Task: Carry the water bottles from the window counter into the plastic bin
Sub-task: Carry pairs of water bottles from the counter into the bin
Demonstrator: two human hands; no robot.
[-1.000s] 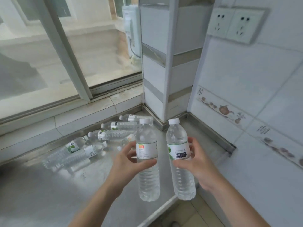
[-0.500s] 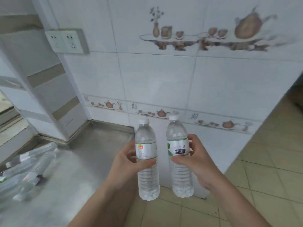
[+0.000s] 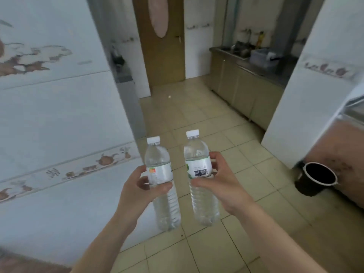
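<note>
Tiled wall: runs down the left side, white with a border strip of painted teapots.
Left hand: fingers curled round the left bottle at its label, thumb across the front.
Left bottle: upright, white cap on, clear water inside, held over the floor tiles.
Right bottle: upright just beside the left one, not touching it, cap slightly higher.
Right hand: fingers wrapped behind the label, thumb pressed on the front.
Door: brown, shut, straight ahead.
Far counter: a plastic bin sits on it, well apart from both bottles.
Black pot: on the floor at right.
</note>
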